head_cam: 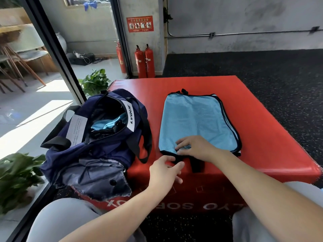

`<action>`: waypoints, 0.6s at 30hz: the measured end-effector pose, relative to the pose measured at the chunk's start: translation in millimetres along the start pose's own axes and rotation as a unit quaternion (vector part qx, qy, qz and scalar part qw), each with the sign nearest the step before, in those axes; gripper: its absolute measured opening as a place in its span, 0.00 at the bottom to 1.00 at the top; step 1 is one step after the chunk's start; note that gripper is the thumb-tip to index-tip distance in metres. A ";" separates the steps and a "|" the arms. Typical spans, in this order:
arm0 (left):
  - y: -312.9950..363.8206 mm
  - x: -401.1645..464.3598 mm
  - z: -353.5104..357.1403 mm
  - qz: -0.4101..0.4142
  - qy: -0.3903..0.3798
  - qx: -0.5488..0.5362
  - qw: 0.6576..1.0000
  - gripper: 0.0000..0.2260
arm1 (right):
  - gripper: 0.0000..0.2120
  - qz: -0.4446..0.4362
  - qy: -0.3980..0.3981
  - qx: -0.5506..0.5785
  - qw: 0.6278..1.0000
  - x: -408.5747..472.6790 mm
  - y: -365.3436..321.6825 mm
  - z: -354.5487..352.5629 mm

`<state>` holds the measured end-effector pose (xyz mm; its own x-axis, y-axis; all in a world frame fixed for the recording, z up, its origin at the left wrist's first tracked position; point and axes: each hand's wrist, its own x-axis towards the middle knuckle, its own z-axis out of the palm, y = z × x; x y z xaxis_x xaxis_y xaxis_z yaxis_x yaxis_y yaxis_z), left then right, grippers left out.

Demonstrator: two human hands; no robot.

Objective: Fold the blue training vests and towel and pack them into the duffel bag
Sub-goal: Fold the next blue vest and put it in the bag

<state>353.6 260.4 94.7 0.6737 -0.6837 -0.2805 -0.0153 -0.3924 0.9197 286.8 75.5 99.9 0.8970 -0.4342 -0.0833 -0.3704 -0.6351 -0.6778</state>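
A light blue mesh training vest [195, 119] with black trim lies flat, folded lengthwise, on the red soft box [262, 130]. My right hand [194, 147] rests on its near edge, fingers pressed on the cloth. My left hand [166, 170] pinches the black trim at the vest's near left corner, at the box's front edge. A black strap [195, 164] hangs over that edge. The navy duffel bag [104, 151] sits unzipped at the box's left end, with light blue fabric [108, 124] lying inside it.
Green potted plants [95, 81] stand behind the bag, and more leaves [15, 175] show at the lower left. A black-framed glass wall [57, 55] runs along the left. Red fire extinguishers [144, 61] stand by the pillar. Black speckled floor lies to the right.
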 end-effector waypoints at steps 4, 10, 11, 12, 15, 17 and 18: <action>-0.2 -3.1 7.8 -0.059 -0.048 -0.134 0.988 0.19 | 0.11 -0.002 -0.002 -0.012 1.000 1.0 2.0 1.4; -4.3 0.6 0.1 -0.046 -0.009 -0.097 0.994 0.12 | 0.11 -0.004 -0.011 -0.015 1.000 0.6 3.4 1.1; -5.1 -0.2 -5.1 -0.040 -0.001 -0.074 0.996 0.11 | 0.11 -0.004 -0.012 -0.013 1.000 -0.2 3.6 0.8; -7.2 -0.9 -11.2 -0.029 0.008 -0.034 0.999 0.11 | 0.11 -0.004 -0.014 -0.011 1.000 -0.8 3.6 0.6; -15.5 -1.9 -32.5 0.018 0.051 0.145 0.988 0.16 | 0.11 -0.008 -0.016 -0.013 1.000 -3.1 2.9 0.2; -18.5 -1.6 -43.4 0.054 0.090 0.237 0.966 0.15 | 0.11 -0.009 -0.015 -0.013 1.000 -4.5 2.0 -0.1; -19.0 -1.1 -46.9 0.069 0.105 0.257 0.958 0.15 | 0.11 -0.009 -0.015 -0.012 1.000 -4.8 1.9 0.0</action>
<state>387.8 297.5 90.4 0.7717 -0.6335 -0.0552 -0.4402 -0.5948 0.6727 281.8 76.4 99.0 0.9104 -0.4030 -0.0935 -0.3593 -0.6582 -0.6616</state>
